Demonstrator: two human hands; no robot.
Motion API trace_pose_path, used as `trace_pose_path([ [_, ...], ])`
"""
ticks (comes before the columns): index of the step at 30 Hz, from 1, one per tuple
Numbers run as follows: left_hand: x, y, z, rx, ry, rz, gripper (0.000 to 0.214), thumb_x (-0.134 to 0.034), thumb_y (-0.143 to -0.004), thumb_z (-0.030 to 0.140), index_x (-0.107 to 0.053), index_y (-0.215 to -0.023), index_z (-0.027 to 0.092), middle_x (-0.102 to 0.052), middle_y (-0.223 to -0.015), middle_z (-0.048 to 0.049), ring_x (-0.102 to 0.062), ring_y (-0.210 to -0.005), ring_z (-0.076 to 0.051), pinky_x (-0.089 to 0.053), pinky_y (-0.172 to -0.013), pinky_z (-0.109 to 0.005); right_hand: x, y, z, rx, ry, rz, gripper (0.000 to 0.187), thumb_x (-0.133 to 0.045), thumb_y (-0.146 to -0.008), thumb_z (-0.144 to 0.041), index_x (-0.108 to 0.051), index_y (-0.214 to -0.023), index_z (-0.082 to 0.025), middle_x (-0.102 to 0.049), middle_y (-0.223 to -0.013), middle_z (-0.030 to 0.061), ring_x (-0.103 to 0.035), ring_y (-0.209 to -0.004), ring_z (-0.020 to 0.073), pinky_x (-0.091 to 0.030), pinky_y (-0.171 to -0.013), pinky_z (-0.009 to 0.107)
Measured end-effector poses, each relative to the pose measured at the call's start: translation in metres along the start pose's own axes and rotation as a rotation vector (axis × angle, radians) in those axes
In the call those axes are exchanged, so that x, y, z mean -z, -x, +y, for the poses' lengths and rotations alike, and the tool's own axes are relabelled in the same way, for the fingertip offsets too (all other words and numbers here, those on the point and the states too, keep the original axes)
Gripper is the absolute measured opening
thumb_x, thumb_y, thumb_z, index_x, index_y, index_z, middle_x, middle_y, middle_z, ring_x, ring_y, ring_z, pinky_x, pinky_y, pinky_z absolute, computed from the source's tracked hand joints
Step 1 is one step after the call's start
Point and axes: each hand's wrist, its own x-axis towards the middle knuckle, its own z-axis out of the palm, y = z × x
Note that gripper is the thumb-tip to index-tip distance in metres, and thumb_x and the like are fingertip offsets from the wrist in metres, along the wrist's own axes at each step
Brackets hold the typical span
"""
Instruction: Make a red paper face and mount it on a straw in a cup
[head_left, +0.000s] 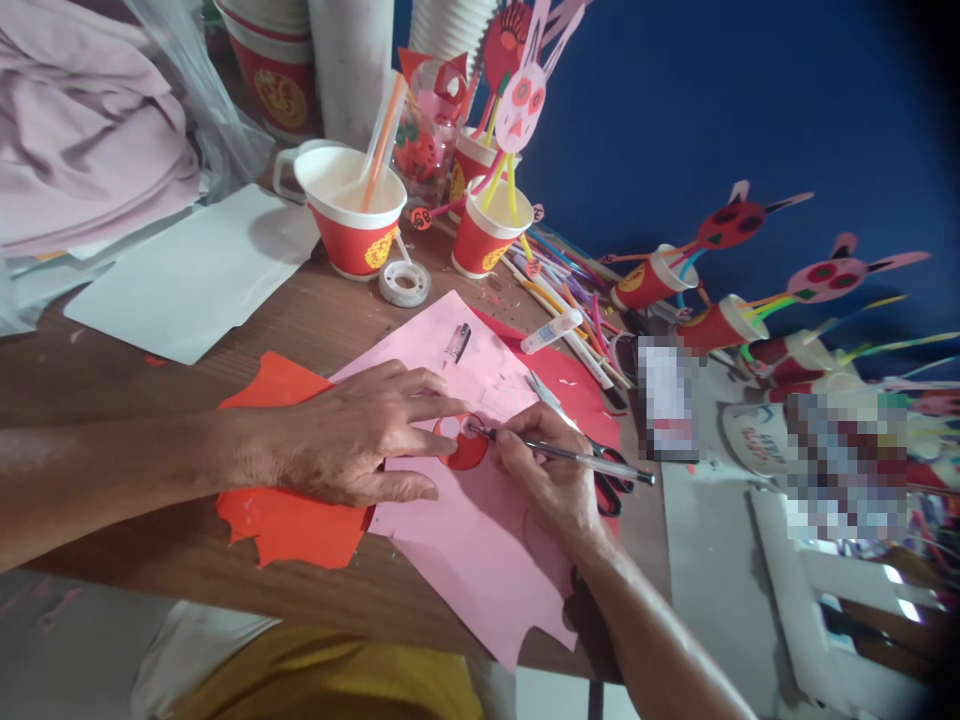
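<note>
My left hand [360, 430] lies flat on a pink paper sheet [465, 540], its fingers stretched out and pressing down a small red paper circle [466, 450]. My right hand [544, 470] is closed round a pen [570, 455] whose tip touches the circle's edge. A red paper sheet [289, 525] with jagged edges sticks out under my left hand and the pink sheet. Black-handled scissors [611, 485] rest just beyond my right hand.
Red paper cups [352, 215] with straws and paper faces stand at the back of the wooden table [322, 320]. A tape roll [404, 282], a glue tube [551, 330], loose coloured straws [570, 290] and white paper [199, 275] lie around. A blue wall is behind.
</note>
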Motion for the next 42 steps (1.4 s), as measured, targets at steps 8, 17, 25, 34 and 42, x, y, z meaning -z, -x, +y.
trace_pose_path([
  [8, 0.0024, -0.0001, -0.0008, -0.001, -0.005, -0.023, 0.029, -0.059, -0.089, 0.038, -0.068, -0.113, 0.025, -0.053, -0.141, -0.0073, -0.046, -0.124, -0.03, -0.036, -0.101, -0.046, 0.0003, -0.0003, 0.0013, 0.014, 0.013, 0.013, 0.011, -0.059, -0.084, -0.026, -0.057, -0.074, -0.02, -0.063, -0.057, -0.0033, -0.056, -0.05, 0.0117, -0.043, -0.049, 0.022],
  [17, -0.0008, 0.001, 0.0006, 0.017, 0.002, 0.015, 0.028, -0.061, -0.088, 0.038, -0.069, -0.112, 0.025, -0.054, -0.14, -0.0059, -0.046, -0.122, -0.029, -0.035, -0.102, -0.045, 0.0011, 0.0003, 0.0017, 0.007, 0.01, 0.012, 0.01, -0.058, -0.084, -0.025, -0.056, -0.075, -0.021, -0.062, -0.056, -0.0038, -0.055, -0.049, 0.0117, -0.041, -0.048, 0.021],
  [25, -0.0015, 0.0005, 0.0001, 0.005, 0.005, 0.021, 0.03, -0.059, -0.089, 0.039, -0.068, -0.113, 0.025, -0.054, -0.139, -0.0074, -0.047, -0.12, -0.029, -0.035, -0.101, -0.046, 0.0011, 0.0006, 0.0013, -0.013, -0.016, -0.008, 0.011, -0.058, -0.083, -0.024, -0.055, -0.073, -0.021, -0.061, -0.055, -0.0036, -0.054, -0.048, 0.0115, -0.04, -0.046, 0.021],
  [34, -0.0035, 0.001, -0.0012, -0.008, 0.02, 0.043, 0.029, -0.061, -0.087, 0.037, -0.069, -0.112, 0.025, -0.055, -0.136, -0.0073, -0.049, -0.118, -0.03, -0.037, -0.099, -0.047, 0.0006, 0.0001, -0.0003, -0.017, -0.023, 0.005, 0.012, -0.058, -0.082, -0.025, -0.055, -0.072, -0.021, -0.06, -0.055, -0.0038, -0.053, -0.048, 0.0112, -0.04, -0.046, 0.021],
  [42, -0.0031, 0.0005, -0.0006, -0.004, 0.019, 0.055, 0.029, -0.063, -0.086, 0.038, -0.069, -0.112, 0.025, -0.057, -0.135, -0.0077, -0.05, -0.118, -0.03, -0.038, -0.099, -0.046, 0.0005, 0.0004, -0.0021, -0.009, 0.023, 0.013, 0.01, -0.059, -0.082, -0.025, -0.056, -0.073, -0.021, -0.061, -0.055, -0.0038, -0.054, -0.048, 0.0113, -0.041, -0.048, 0.021],
])
